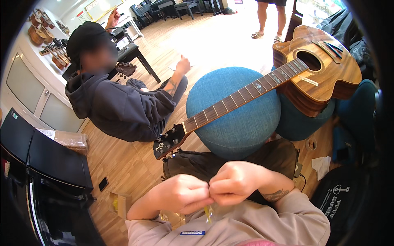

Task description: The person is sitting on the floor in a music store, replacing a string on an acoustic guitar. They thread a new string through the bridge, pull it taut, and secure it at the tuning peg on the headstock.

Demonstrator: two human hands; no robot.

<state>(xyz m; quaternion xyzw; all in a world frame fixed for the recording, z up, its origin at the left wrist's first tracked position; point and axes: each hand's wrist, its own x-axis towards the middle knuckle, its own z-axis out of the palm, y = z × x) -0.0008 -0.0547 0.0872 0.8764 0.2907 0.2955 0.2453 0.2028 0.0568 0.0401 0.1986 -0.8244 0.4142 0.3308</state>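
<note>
My left hand (182, 193) and my right hand (232, 183) meet close to my chest, both closed with fingertips pinched together. Between and below them hangs a small clear plastic packet (208, 213) with a yellowish tint; its contents are too small to make out. Beyond my lap an acoustic guitar (349, 69) lies face up, its neck (236, 99) running down to the left across a blue round stool (234, 123). The black headstock (170, 141) overhangs the stool's left side. No strings show over the fretboard. A dark-handled tool (334, 49) rests by the bridge.
A person in a dark hoodie (119, 102) sits on the floor at left; another person's legs (271, 18) stand at the back. Around me are a black piano (53, 176), a phone (103, 183), an open carton (120, 203), a white cloth (321, 167) and a black case (342, 205).
</note>
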